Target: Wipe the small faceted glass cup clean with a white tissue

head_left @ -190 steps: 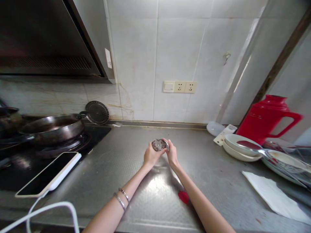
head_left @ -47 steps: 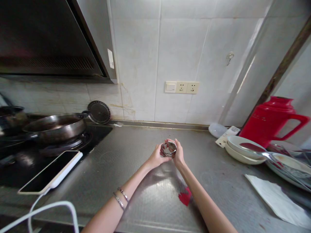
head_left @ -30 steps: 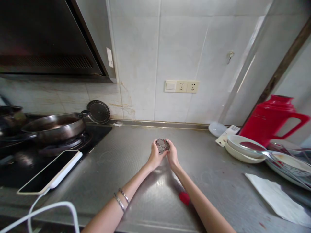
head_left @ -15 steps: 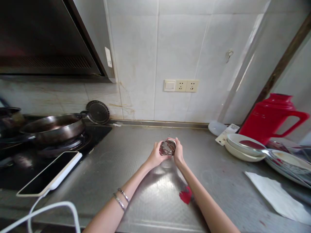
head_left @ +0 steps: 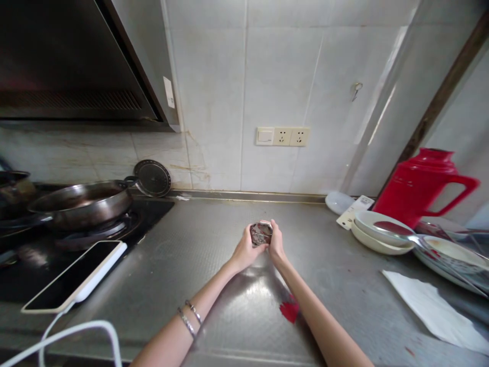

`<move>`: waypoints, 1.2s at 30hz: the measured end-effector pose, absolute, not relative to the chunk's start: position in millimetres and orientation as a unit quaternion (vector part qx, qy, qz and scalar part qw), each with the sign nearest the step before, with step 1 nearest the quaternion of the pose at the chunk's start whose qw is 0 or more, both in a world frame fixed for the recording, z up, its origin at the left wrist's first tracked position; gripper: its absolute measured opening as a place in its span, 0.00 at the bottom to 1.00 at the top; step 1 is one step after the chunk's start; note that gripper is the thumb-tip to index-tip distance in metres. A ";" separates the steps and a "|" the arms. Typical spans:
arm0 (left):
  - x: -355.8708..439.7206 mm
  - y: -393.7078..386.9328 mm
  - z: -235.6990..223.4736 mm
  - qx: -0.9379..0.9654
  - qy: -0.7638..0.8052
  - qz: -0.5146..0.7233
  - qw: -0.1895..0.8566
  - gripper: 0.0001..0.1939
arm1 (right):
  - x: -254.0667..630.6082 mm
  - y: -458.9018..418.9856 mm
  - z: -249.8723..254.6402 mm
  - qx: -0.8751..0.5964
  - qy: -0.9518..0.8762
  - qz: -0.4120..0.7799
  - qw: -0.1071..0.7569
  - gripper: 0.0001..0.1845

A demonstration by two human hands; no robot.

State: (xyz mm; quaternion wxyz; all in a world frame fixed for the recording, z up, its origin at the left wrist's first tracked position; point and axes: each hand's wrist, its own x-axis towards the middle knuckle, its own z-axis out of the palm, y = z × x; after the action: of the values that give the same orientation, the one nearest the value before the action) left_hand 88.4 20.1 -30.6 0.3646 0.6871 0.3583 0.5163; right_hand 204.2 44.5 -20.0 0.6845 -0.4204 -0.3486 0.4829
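Both of my hands are wrapped round a small round container, seen from above, with a shiny rim and a mottled dark brown and grey inside. What exactly it is I cannot make out. My left hand grips its left side, thumb along the near edge, and two silver bangles circle that wrist. On the opposite side my right hand is closed against it. The hands hold it over the middle of the steel counter. A red patch lies near my right forearm.
At left, a steel pan sits on the black gas stove, with a cabled phone at its edge. To the right are a red thermos, stacked white bowls, a patterned plate and a white paper napkin.
The container has turned or tilted slightly within my hands, so its inside looks different. My hands remain in nearly the same place, and the view has shifted a little.
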 end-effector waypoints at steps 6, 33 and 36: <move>88.4 18.5 -25.4 0.668 0.405 0.547 0.301 0.34 | 194.7 46.6 -29.3 -0.417 -0.365 0.452 0.699 0.23; 91.7 20.0 -22.0 0.618 0.371 0.560 0.408 0.38 | 206.0 43.6 -18.7 -0.422 -0.398 0.417 0.700 0.14; 90.8 19.9 -21.9 0.624 0.366 0.553 0.414 0.39 | 204.1 43.7 -18.2 -0.412 -0.413 0.410 0.701 0.18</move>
State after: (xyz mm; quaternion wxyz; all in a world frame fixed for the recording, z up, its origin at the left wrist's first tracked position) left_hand 90.8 19.9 -21.9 0.4137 0.6237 0.3663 0.5529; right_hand 204.1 43.7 -18.2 0.7013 -0.4120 -0.4128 0.4100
